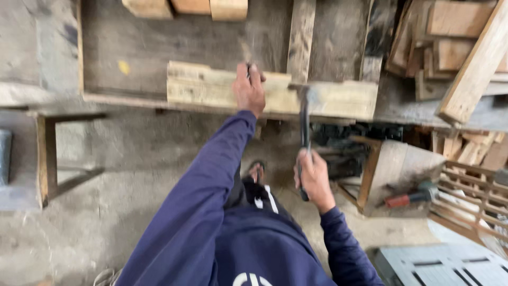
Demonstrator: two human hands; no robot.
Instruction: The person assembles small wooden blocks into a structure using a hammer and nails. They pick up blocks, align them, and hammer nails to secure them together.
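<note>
My left hand [248,89] rests on a pale wooden plank [201,87] that lies along the front edge of a worn workbench [137,47], fingers pinched around something small and dark that I cannot make out. My right hand [313,177] grips the handle of a hammer [305,124], held upright with its head level with the plank's edge, blurred by motion. Both arms are in dark blue sleeves.
Short wood blocks [185,8] sit at the bench's back. Stacked planks and offcuts [455,47] pile at the right. A wooden stool frame [50,153] stands left, a power tool [413,197] and slatted crate [471,196] lie lower right. A sandalled foot [256,172] shows on the concrete floor.
</note>
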